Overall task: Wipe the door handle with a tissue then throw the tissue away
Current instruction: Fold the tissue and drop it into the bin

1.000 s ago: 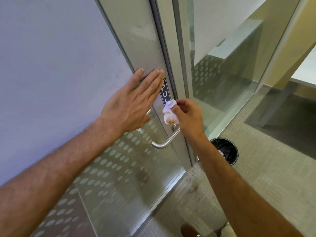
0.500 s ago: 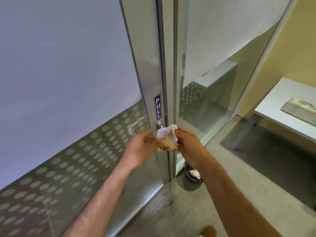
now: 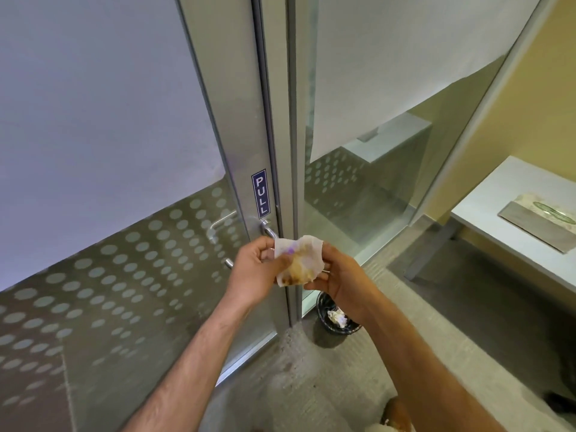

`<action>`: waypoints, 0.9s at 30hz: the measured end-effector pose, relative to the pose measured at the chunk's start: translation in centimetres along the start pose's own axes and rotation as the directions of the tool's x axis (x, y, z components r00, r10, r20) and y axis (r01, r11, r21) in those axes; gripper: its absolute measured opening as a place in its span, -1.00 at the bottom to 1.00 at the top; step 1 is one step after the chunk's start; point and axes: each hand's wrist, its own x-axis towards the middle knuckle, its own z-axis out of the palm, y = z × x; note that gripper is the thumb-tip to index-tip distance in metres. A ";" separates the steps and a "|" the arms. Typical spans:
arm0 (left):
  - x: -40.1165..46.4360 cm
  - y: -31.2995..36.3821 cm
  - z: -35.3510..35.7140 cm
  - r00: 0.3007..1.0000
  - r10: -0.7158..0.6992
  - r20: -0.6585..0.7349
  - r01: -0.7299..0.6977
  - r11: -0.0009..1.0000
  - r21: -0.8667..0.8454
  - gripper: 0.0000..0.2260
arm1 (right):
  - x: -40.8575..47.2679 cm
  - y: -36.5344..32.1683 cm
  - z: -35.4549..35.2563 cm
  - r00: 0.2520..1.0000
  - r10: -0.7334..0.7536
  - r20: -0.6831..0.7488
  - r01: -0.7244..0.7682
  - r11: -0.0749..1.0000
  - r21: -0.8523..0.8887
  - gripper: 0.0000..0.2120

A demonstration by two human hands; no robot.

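Note:
A crumpled white tissue (image 3: 298, 260) with brown stains is held between both hands in front of the door. My left hand (image 3: 254, 269) pinches its left edge and my right hand (image 3: 338, 277) grips its right side. The silver door handle (image 3: 268, 229) sits just above my left hand, below a blue PULL sign (image 3: 260, 193); most of the lever is hidden behind my hands. A small black bin (image 3: 336, 313) with a crumpled tissue inside stands on the floor by the door frame, directly below my right wrist.
The glass door (image 3: 124, 244) with a dotted frosted band fills the left. A fixed glass panel (image 3: 374, 182) stands to the right of the frame. A white table (image 3: 511, 213) with a tissue box (image 3: 542, 218) is at far right. Carpeted floor (image 3: 405, 353) lies below.
My left hand came off the door panel and joined my right hand on the tissue. Both hands moved back from the handle, and the view pulled away from the door.

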 end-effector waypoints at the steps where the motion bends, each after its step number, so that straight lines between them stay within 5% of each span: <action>1: 0.1 0.0 1.0 1.000 0.011 -0.019 -0.011 1.000 -0.022 -0.80 | 0.1 -0.2 -1.1 1.000 0.019 0.016 -0.019 1.000 0.016 -0.64; 11: 2.5 -0.3 14.7 0.964 -0.159 -0.211 0.118 0.974 -0.195 -0.74 | 4.0 -4.8 -15.1 0.946 0.222 0.237 -0.258 0.957 0.133 -0.45; 13: 3.2 -0.8 16.9 0.963 -0.183 -0.196 0.148 0.972 -0.182 -0.69 | 4.8 -5.6 -17.6 0.935 0.245 0.257 -0.273 0.959 0.079 -0.54; 15: 4.1 -1.4 18.6 0.963 -0.211 -0.170 0.181 0.967 -0.178 -0.68 | 5.6 -5.9 -20.0 0.948 0.231 0.218 -0.234 0.972 -0.014 -0.81; 19: 6.7 -5.0 21.2 0.951 -0.288 -0.116 0.248 0.930 -0.271 -0.86 | 7.8 -4.1 -24.0 0.968 0.233 0.091 -0.206 0.949 -0.238 -0.69; 24: 11.9 -12.6 24.7 0.941 -0.272 -0.204 0.241 0.957 -0.162 -0.51 | 12.6 1.1 -26.9 0.991 0.122 -0.055 -0.130 0.773 -0.621 -0.77; 27: 14.9 -17.8 26.7 0.942 -0.216 -0.255 0.213 0.976 -0.037 -0.52 | 16.1 5.3 -29.5 0.979 0.121 -0.165 -0.201 0.719 -0.665 -0.82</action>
